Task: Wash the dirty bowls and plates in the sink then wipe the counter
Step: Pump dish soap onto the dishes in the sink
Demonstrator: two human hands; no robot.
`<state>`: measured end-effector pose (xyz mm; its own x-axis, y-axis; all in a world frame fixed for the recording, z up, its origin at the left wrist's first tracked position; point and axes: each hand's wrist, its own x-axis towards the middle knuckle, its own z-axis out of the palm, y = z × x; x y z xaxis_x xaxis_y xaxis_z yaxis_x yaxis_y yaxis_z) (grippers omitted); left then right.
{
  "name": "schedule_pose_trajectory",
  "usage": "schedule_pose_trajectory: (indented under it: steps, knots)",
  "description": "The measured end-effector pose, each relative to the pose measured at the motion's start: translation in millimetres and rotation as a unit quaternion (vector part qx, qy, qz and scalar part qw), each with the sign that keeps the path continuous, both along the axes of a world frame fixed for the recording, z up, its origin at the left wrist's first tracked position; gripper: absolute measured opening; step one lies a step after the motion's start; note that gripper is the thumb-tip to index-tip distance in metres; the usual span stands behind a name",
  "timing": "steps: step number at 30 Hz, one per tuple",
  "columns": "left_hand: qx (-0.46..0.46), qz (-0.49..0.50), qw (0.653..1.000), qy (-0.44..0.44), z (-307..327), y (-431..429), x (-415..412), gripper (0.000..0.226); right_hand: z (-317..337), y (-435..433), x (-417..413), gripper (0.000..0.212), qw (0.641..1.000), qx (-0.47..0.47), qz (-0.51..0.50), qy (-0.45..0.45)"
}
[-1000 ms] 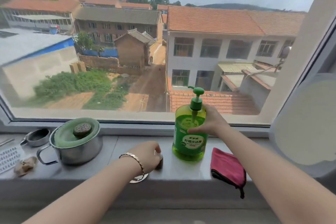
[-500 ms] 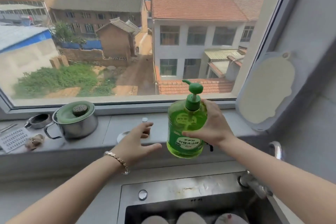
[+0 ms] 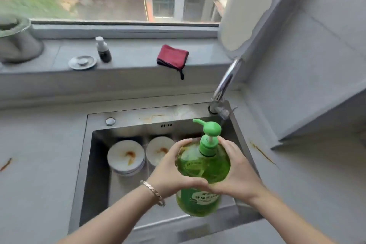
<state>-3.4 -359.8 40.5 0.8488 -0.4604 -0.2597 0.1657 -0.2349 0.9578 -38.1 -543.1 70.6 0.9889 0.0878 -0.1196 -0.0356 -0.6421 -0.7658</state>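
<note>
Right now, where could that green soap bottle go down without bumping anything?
The soap bottle should fit on the bare sill between the small dark bottle and the red cloth. The counter left of the sink is open too. The sink's back is crowded with stacked plates and another stained dish.

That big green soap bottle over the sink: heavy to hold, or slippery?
Probably heavy: the green soap bottle looks nearly full, and the left hand and right hand both grip it. Its smooth plastic could turn slippery once wet. It shows no dents under that grip, so likely stiff.
</note>
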Motion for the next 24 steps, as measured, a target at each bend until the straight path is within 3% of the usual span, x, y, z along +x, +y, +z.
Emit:
schedule_pose_trajectory:
  steps: [5,11,13,15,18,20,24]
  knots:
    - [0.026,0.016,0.999,0.028,-33.8,-62.2,-27.0,0.097,-27.2,-60.6,-27.7,0.116,0.995,0.030,-0.005,0.095]
    - [0.038,0.053,0.996,0.068,-57.0,-98.7,-41.6,0.094,-26.5,-121.7,-17.2,0.095,0.965,0.057,0.117,0.226]
    - [0.031,0.086,0.992,0.092,-61.8,-100.3,-42.4,0.090,-20.4,-127.1,-8.6,0.085,0.977,0.080,0.074,0.184]
    - [0.032,0.095,0.989,0.107,-65.2,-100.4,-37.9,0.089,-16.7,-124.4,1.1,0.068,0.993,0.092,0.047,0.065]
    - [0.033,0.069,0.990,0.118,-67.2,-99.2,-29.3,0.088,-16.2,-108.5,20.6,0.046,0.986,0.085,0.126,-0.071]
    - [0.044,0.063,0.990,0.121,-67.7,-98.7,-25.2,0.088,-27.0,-101.5,31.0,0.039,0.979,0.066,0.170,-0.094]
    - [0.054,0.071,0.988,0.128,-71.3,-99.4,-20.4,0.086,-49.5,-96.3,43.6,0.032,0.979,0.057,0.131,-0.147]
